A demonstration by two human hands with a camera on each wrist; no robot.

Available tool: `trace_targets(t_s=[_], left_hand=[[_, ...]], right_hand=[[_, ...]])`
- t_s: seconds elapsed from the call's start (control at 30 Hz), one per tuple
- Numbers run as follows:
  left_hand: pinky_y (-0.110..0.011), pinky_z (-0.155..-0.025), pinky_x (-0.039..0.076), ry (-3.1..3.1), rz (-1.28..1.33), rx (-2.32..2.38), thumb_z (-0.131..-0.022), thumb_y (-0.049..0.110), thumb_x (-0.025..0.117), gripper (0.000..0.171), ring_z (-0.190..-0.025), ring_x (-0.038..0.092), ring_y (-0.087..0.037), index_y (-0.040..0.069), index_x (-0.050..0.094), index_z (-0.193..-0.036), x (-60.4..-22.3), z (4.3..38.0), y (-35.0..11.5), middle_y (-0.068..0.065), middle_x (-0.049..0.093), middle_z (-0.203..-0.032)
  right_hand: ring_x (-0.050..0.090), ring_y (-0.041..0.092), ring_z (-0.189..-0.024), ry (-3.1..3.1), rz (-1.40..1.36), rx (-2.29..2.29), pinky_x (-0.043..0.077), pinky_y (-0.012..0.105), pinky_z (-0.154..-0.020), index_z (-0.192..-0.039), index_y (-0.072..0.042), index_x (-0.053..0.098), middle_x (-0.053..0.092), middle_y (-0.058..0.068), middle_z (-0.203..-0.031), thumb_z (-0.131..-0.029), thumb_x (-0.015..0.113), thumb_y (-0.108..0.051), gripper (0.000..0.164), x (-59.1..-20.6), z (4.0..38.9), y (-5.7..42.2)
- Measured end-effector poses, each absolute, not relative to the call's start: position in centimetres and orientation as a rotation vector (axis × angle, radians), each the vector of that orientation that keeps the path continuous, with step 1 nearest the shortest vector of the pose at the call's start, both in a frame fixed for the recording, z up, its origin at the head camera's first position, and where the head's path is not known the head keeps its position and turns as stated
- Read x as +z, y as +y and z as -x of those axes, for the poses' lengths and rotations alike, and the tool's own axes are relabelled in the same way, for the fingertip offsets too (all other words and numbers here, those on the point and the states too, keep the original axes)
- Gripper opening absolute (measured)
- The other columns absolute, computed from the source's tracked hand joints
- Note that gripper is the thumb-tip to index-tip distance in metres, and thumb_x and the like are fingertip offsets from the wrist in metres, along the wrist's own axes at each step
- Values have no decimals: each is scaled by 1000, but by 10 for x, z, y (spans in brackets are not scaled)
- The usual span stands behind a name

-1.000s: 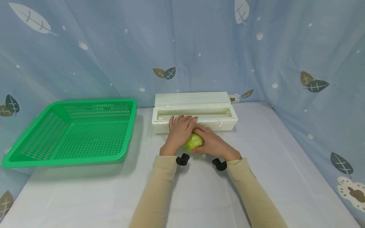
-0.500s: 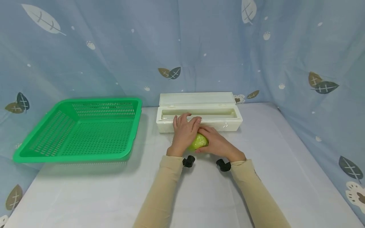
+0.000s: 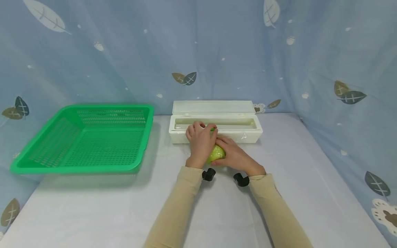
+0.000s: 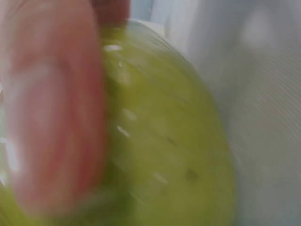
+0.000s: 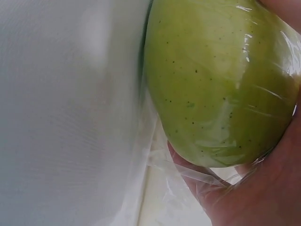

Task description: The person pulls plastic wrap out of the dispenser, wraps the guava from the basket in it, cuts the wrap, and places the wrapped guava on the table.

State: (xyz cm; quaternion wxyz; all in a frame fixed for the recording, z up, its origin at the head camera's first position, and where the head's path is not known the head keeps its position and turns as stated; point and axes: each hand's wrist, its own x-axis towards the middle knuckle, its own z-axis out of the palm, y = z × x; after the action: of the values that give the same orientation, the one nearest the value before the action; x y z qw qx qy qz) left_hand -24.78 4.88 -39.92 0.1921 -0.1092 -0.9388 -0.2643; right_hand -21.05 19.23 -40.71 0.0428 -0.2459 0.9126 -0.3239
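Note:
A green fruit (image 3: 216,153) with small dark specks, apple- or pear-like, is wrapped in clear plastic film (image 5: 207,178) between my hands. My right hand (image 3: 235,156) holds its right side, thumb toward me and fingers on the far side. My left hand (image 3: 200,143) has curled fingers over the fruit's far left part; a bit of green shows between thumb and forefinger. In the left wrist view a fingertip (image 4: 56,141) presses on the glossy wrapped skin. Loose film trails beneath the fruit in the right wrist view. Both palms hide much of the fruit.
Just behind the hands stands a long white box (image 3: 245,135), apparently a cling film dispenser, its lid (image 3: 214,107) raised. A green plastic basket (image 3: 142,144) sits on the left of the white-covered table (image 3: 93,213). A blue leaf-patterned cloth (image 3: 232,51) hangs behind.
My left fingers have curled in from a flatter pose over the fruit, and the left wrist has turned slightly. The right hand keeps its hold. The head view has shifted a little.

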Motion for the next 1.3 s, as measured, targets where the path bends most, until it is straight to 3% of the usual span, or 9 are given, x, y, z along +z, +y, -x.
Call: trace_targets(t_s=[0.4, 0.8, 1.0, 1.3], left_hand=[[-44, -84, 21, -2622, 201, -759, -83, 37, 62, 11, -84, 32, -21, 32, 64, -92, -398, 252, 42, 2, 40, -89], [-39, -83, 24, -2608, 205, -828, -84, 32, 57, 9, -87, 34, -20, 26, 61, -89, -404, 259, 42, 1, 45, -96], [-38, -81, 24, -2583, 202, -836, -83, 28, 56, 6, -90, 29, -22, 24, 57, -87, -405, 260, 41, -2, 38, -99], [-39, -84, 24, -2588, 136, -759, -82, 45, 57, 27, -97, 29, -24, 19, 50, -89, -409, 263, 38, -5, 34, -105]], right_hand=[[32, 14, -114, 2838, 837, -931, 38, 35, -83, -133, -29, 38, 31, -7, -135, -67, 74, -45, 77, -405, 212, 184], [31, 14, -116, 2847, 790, -921, 37, 36, -86, -135, -28, 36, 28, -8, -138, -67, 75, -44, 79, -405, 210, 185], [32, 15, -114, 2851, 774, -902, 38, 35, -84, -135, -29, 36, 29, -8, -137, -68, 74, -44, 78, -405, 210, 186], [30, 15, -117, 2848, 733, -888, 38, 36, -85, -135, -27, 36, 28, -7, -137, -67, 72, -49, 80, -404, 209, 187]])
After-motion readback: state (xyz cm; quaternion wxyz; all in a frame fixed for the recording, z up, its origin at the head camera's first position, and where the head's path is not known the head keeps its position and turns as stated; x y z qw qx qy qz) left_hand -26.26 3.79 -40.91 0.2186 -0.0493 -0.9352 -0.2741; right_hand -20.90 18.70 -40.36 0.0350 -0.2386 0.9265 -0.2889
